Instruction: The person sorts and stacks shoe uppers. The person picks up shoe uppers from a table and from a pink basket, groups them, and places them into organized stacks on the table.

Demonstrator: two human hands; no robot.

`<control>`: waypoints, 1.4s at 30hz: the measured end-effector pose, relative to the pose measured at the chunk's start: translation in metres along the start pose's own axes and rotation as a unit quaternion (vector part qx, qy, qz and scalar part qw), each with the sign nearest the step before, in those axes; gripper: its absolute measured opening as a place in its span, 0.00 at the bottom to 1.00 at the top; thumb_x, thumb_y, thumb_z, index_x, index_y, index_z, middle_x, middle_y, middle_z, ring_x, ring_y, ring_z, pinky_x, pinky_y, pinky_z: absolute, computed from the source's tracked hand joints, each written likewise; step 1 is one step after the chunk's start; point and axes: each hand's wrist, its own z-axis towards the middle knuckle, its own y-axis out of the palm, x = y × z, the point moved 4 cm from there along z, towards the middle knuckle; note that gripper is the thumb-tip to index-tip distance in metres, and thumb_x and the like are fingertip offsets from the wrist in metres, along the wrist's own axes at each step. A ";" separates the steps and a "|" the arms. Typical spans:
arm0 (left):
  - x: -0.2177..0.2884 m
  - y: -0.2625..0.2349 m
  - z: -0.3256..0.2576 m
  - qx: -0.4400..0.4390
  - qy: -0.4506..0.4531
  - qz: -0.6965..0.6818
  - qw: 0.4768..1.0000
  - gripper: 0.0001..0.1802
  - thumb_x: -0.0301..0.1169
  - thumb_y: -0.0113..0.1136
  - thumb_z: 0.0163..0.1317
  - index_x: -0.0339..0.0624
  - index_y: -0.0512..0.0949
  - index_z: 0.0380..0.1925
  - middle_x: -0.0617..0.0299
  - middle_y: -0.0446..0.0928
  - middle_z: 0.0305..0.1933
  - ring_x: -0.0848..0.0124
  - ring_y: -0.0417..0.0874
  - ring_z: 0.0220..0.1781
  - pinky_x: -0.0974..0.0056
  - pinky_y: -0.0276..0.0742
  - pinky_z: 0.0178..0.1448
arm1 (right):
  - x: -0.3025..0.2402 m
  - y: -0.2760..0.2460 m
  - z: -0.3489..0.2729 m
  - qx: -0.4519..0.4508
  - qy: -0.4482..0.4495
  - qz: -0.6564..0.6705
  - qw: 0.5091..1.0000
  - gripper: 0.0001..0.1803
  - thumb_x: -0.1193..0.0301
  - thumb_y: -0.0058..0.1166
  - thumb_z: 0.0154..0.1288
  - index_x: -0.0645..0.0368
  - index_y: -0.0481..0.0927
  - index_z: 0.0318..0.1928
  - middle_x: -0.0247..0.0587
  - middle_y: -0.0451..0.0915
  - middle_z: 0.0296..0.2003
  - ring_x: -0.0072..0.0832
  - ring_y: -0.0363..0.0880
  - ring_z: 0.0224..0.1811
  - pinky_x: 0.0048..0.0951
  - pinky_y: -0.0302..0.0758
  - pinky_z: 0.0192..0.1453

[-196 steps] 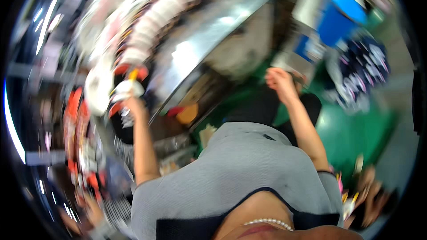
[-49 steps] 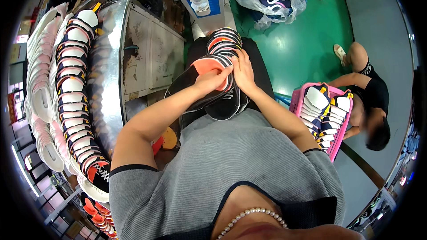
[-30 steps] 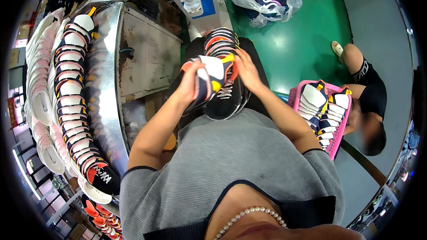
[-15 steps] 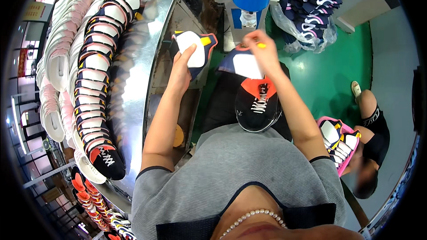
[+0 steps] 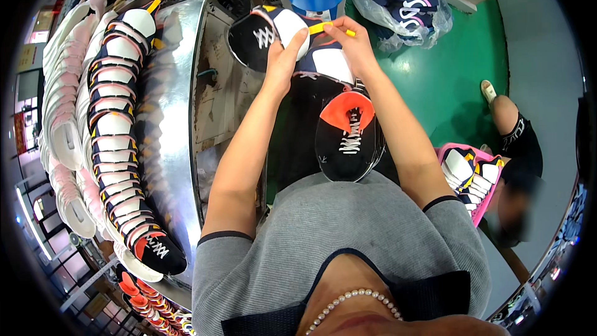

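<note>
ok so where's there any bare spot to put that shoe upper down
Bare room shows on the steel bench top, the strip between the row of uppers and its right edge. The lap is taken by a stack of uppers. Both the left hand and right hand grip the shoe upper.

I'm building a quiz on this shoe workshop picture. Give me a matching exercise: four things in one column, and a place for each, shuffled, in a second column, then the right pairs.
Things:
1. shoe upper
2. stack of uppers
3. row of uppers
4. pink tray

Places:
A. lined up on the curved metal table, to the person's left
B. on the person's lap
C. held up between left hand and right hand
D. low on the right, by a seated co-worker

Pairs: 1-C, 2-B, 3-A, 4-D
</note>
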 end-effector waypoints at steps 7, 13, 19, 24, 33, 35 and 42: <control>-0.022 -0.001 0.059 0.049 -0.156 -0.161 0.973 0.15 0.29 0.53 0.61 0.32 0.75 0.46 0.54 0.79 0.45 0.65 0.81 0.44 0.61 0.76 0.49 | 0.000 -0.007 0.031 -0.014 0.048 0.056 0.997 0.08 0.71 0.56 0.63 0.64 0.76 0.32 0.40 0.80 0.26 0.22 0.78 0.28 0.23 0.74 0.36; 0.014 -0.038 0.018 0.131 -0.063 -0.208 0.967 0.18 0.31 0.48 0.65 0.29 0.71 0.50 0.48 0.78 0.48 0.57 0.81 0.48 0.56 0.79 0.49 | -0.004 -0.042 0.016 0.106 0.098 0.044 0.988 0.17 0.61 0.58 0.63 0.66 0.78 0.34 0.38 0.77 0.28 0.23 0.75 0.28 0.23 0.72 0.34; -0.024 -0.007 -0.097 0.055 -0.059 0.065 0.995 0.20 0.40 0.54 0.67 0.34 0.73 0.48 0.60 0.78 0.45 0.74 0.79 0.46 0.68 0.72 0.52 | 0.022 -0.013 -0.029 0.170 0.182 0.112 0.962 0.20 0.54 0.57 0.64 0.62 0.75 0.35 0.37 0.74 0.31 0.27 0.74 0.32 0.27 0.74 0.37; 0.010 0.023 -0.053 0.015 0.006 -0.005 1.000 0.16 0.27 0.65 0.56 0.35 0.76 0.44 0.61 0.80 0.41 0.75 0.80 0.41 0.69 0.74 0.44 | -0.006 0.018 -0.037 0.126 0.121 0.128 0.976 0.17 0.59 0.59 0.62 0.60 0.75 0.36 0.34 0.75 0.32 0.21 0.69 0.30 0.19 0.65 0.35; 0.006 -0.009 0.023 0.013 0.076 0.108 0.991 0.18 0.26 0.65 0.53 0.33 0.77 0.45 0.58 0.80 0.43 0.72 0.81 0.41 0.68 0.75 0.47 | 0.008 0.000 0.013 0.006 0.039 0.129 0.991 0.06 0.73 0.55 0.64 0.61 0.72 0.35 0.34 0.74 0.24 0.18 0.68 0.19 0.19 0.62 0.22; 0.000 -0.008 0.036 0.008 0.022 0.070 0.997 0.17 0.24 0.64 0.53 0.32 0.77 0.44 0.57 0.81 0.43 0.71 0.82 0.41 0.68 0.76 0.46 | 0.017 -0.007 0.021 -0.007 0.083 0.181 0.980 0.05 0.74 0.55 0.64 0.59 0.72 0.35 0.35 0.75 0.25 0.20 0.71 0.24 0.19 0.67 0.27; -0.021 -0.012 0.065 0.022 -0.227 -0.270 0.935 0.18 0.27 0.59 0.59 0.31 0.73 0.48 0.48 0.79 0.47 0.55 0.82 0.46 0.50 0.78 0.52 | 0.020 -0.003 0.052 -0.008 0.110 0.231 0.967 0.05 0.76 0.50 0.65 0.66 0.72 0.33 0.38 0.74 0.26 0.25 0.74 0.24 0.23 0.72 0.30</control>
